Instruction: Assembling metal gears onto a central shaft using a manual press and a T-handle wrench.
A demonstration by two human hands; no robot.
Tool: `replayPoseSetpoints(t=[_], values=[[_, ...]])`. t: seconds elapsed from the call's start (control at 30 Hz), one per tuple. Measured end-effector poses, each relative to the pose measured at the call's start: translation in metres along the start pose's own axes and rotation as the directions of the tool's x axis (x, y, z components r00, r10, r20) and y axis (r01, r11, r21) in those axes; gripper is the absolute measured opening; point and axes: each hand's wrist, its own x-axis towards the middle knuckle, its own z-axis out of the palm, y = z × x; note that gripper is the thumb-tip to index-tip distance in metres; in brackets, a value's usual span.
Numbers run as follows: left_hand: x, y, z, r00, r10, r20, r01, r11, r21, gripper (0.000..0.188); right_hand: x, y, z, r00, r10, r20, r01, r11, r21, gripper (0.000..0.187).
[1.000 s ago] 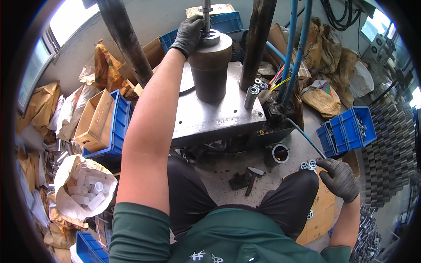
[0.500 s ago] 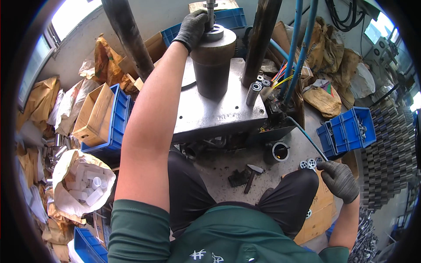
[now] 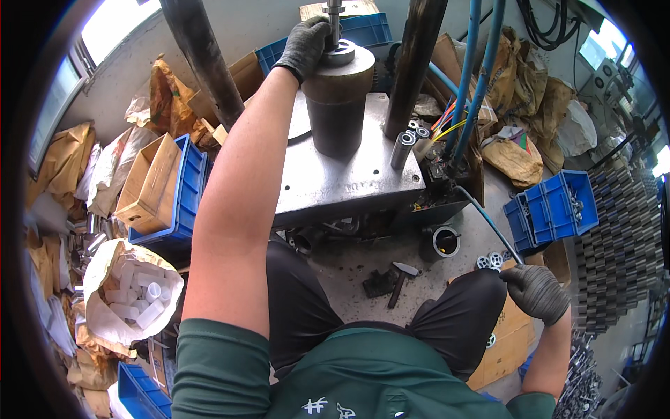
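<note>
My left hand [image 3: 306,50], in a dark grey glove, is closed around the side of an upright metal rod [image 3: 333,28]. Below the rod, a flat metal ring [image 3: 340,53] sits on a wide-topped steel cylinder [image 3: 336,115], which stands on a thick steel plate [image 3: 335,183]. The fingertips are partly hidden behind the rod. At the right, my gloved right hand [image 3: 536,293] is wrapped around the end of a long thin lever [image 3: 488,218]. That lever slopes up to the machine's right side, beside my right knee.
Dark columns [image 3: 413,70] flank the cylinder. Small metal sleeves [image 3: 403,150] stand on the plate's right corner. A hammer [image 3: 401,283] and a round can [image 3: 447,241] are on the floor. Blue bins [image 3: 562,206] stand right; a sack of white plastic pieces [image 3: 132,297] stands left.
My right hand has dropped slightly and shifted a little left with the lever's end. My left hand stays at the rod.
</note>
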Motion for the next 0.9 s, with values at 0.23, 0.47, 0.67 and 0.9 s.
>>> replayPoseSetpoints(t=[0.23, 0.47, 0.67, 0.9], values=[[0.001, -0.005, -0.005, 1.000, 0.016, 0.009, -0.016, 1.000, -0.023, 0.028, 0.009, -0.009, -0.002, 0.997, 0.071, 0.014, -0.071, 0.997, 0.008, 0.025], [-0.002, -0.001, -0.003, 1.000, 0.010, 0.010, -0.009, 1.000, -0.002, 0.029, 0.008, 0.002, -0.005, 0.995, 0.008, 0.103, -0.004, 0.999, -0.048, 0.024], [-0.005, 0.006, -0.001, 1.000, -0.013, 0.027, 0.013, 1.000, 0.002, 0.028, 0.084, -0.001, -0.057, 0.740, -0.109, -0.663, -0.009, 0.985, -0.172, 0.022], [-0.006, 0.007, 0.002, 0.997, -0.019, 0.079, 0.029, 0.992, -0.126, 0.035, 0.204, 0.031, -0.119, 0.623, -0.102, -0.775, -0.066, 0.981, -0.182, 0.060]])
